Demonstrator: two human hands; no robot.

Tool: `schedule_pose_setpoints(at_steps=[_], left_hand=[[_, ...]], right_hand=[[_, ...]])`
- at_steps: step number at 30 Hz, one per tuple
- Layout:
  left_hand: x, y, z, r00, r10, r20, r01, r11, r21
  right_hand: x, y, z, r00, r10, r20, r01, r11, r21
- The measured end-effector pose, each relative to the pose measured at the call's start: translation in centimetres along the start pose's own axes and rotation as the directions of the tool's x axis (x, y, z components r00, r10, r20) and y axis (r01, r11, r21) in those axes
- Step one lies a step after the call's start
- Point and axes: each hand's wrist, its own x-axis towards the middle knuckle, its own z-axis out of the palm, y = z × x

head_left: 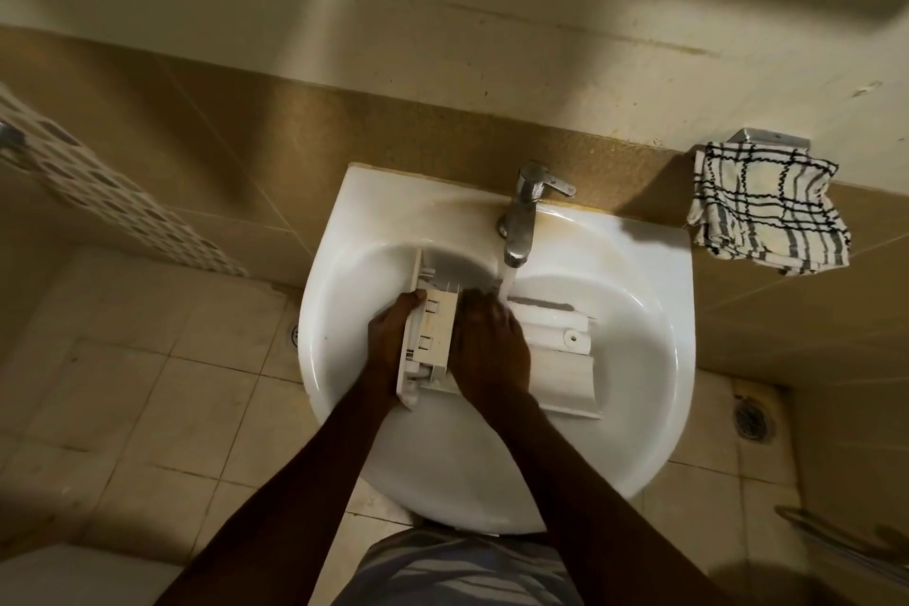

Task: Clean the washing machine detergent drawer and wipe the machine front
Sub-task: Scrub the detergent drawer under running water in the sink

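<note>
A white plastic detergent drawer lies across the bowl of a white sink, its curved front panel toward the right. My left hand grips the drawer's left end, fingers curled over its edge. My right hand presses down on the drawer's middle, covering its compartments. Water runs from the chrome tap onto the drawer just beyond my right fingers.
A checked cloth hangs on a wall holder right of the sink. Tiled floor surrounds the sink, with a floor drain at right. A patterned tile band crosses the left wall.
</note>
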Motion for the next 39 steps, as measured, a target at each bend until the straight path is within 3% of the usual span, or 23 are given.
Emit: schedule_pose_setpoints(at_steps=[4,9,11,15,19,21,23,26,30,33,36,39], left_hand=[[0.1,-0.2,0.0,1.000,-0.030,0.003,0.030,0.998,-0.048],[0.1,-0.1,0.1,0.998,-0.045,0.035,0.049,0.992,-0.116],[0.1,0.0,0.0,0.998,-0.053,0.043,0.057,0.992,-0.114],[0.0,0.1,0.1,0.999,-0.043,0.010,0.044,0.996,-0.078],[0.1,-0.1,0.1,0.999,-0.037,-0.005,0.037,0.996,-0.084],[0.2,-0.3,0.0,1.000,-0.023,0.004,0.023,0.995,-0.101],[0.1,-0.1,0.2,1.000,-0.004,0.010,0.005,0.994,-0.105],[0.1,-0.2,0.3,0.999,0.012,0.043,-0.008,0.996,-0.090],[0.4,-0.2,0.1,1.000,0.017,0.026,-0.015,0.998,-0.068],[0.6,-0.4,0.1,0.999,0.035,0.007,-0.034,0.998,-0.044],[0.6,-0.6,0.0,1.000,-0.006,0.006,0.006,0.999,-0.052],[0.9,-0.8,-0.2,0.999,-0.011,0.041,0.015,0.994,-0.105]], right_hand=[[-3.9,3.0,-1.5,0.980,-0.174,0.093,0.183,0.978,-0.103],[-2.0,7.7,-2.6,0.988,0.066,-0.140,-0.097,0.969,-0.227],[-0.2,6.4,-2.1,0.980,0.076,-0.184,-0.111,0.976,-0.188],[2.5,1.2,-0.9,0.998,-0.045,0.050,0.049,0.995,-0.088],[2.8,3.1,-2.0,0.982,-0.134,0.132,0.147,0.985,-0.093],[2.7,6.4,-3.5,0.995,-0.064,0.079,0.077,0.981,-0.179],[2.6,9.4,-4.9,0.994,0.109,0.020,-0.101,0.966,-0.237],[2.8,9.0,-4.9,0.972,0.231,0.029,-0.211,0.926,-0.314],[2.6,1.6,-2.0,0.997,0.067,0.034,-0.063,0.994,-0.092],[0.8,-0.2,-0.7,1.000,-0.023,0.018,0.022,0.999,0.045],[-1.9,2.2,-1.8,0.987,-0.146,0.065,0.148,0.988,-0.039],[-2.6,6.4,-3.5,0.997,-0.070,0.037,0.075,0.982,-0.176]])
